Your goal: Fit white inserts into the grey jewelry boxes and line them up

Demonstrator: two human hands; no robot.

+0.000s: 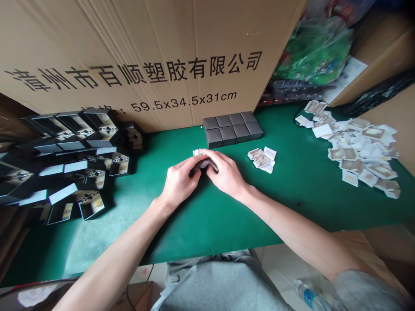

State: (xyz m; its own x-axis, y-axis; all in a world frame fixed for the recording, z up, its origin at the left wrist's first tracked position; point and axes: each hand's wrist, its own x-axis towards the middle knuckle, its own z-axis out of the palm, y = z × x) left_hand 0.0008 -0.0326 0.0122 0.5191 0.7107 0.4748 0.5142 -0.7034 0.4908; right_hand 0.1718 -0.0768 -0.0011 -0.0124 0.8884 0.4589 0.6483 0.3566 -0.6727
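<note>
Over the middle of the green table, my left hand and my right hand are both closed around a small dark box. A white piece shows at the box between my thumbs, and a bit of white sticks up behind my fingertips. My fingers cover most of the box, so I cannot tell how far its lid stands apart. Behind my hands lies a block of closed dark boxes in two rows. Right of my right hand is a small group of white inserts.
Opened dark boxes are stacked at the left of the green table. A heap of white inserts spreads at the right. A large printed carton stands along the back, with green plastic bags beside it.
</note>
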